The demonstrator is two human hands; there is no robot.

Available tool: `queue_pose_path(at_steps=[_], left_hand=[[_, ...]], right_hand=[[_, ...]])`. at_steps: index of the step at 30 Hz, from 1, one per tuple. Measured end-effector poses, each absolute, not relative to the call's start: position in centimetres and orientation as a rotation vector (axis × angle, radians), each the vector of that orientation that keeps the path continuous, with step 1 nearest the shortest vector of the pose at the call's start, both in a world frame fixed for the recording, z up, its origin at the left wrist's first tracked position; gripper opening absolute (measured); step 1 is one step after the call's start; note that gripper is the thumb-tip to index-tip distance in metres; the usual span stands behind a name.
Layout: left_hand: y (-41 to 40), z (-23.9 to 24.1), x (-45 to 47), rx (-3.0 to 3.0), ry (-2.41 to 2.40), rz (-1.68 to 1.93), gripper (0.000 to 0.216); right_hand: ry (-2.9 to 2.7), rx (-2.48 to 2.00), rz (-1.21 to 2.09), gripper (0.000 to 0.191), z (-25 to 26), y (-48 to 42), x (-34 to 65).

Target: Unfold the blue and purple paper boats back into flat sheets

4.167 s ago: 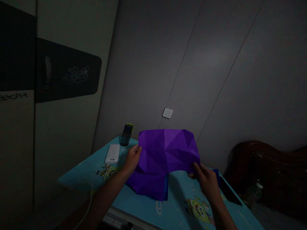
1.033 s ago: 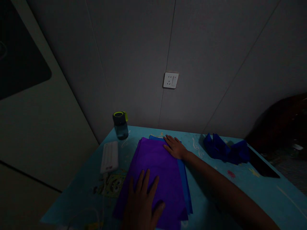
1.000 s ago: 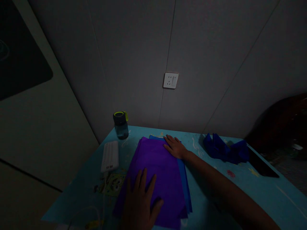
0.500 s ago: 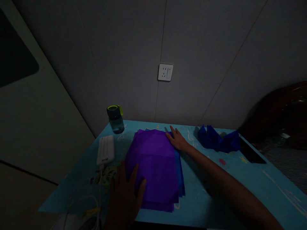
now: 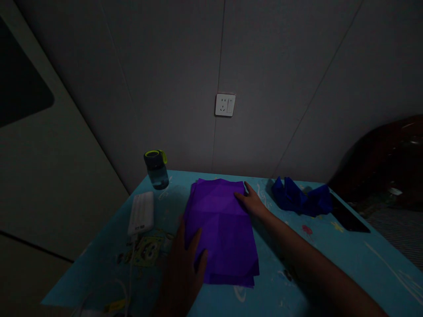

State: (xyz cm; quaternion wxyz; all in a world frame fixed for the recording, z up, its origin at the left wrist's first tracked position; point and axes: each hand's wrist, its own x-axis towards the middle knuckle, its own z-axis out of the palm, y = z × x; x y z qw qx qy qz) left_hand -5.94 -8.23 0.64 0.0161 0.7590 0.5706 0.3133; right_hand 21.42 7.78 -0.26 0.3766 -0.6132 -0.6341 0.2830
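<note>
A stack of purple paper sheets [image 5: 223, 224] lies flat on the light blue table [image 5: 310, 259]. My left hand [image 5: 187, 259] rests open on the stack's near left corner, fingers spread. At the stack's far right corner my right hand [image 5: 254, 202] lies flat with its fingers stretched out against the edge. Neither hand holds anything.
A crumpled dark blue paper [image 5: 300, 200] lies at the back right, beside a dark flat object [image 5: 350, 215]. A white power bank [image 5: 141, 213] with a cable and a small bottle with a green lid [image 5: 156, 169] stand at the left. A wall socket [image 5: 225, 105] is above the table.
Both hands slid from the middle of the sheets to the stack's edges and squared it. The blue sheet that showed along the right edge is now covered by purple.
</note>
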Motion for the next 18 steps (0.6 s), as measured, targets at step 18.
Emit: queue_pose_path(at_steps=[18], left_hand=[[-7.1, 1.3, -7.5, 1.887, 1.578, 1.034, 0.047]], right_hand=[[-0.804, -1.19, 1.346, 0.041, 5.6, 3.4, 17.2]])
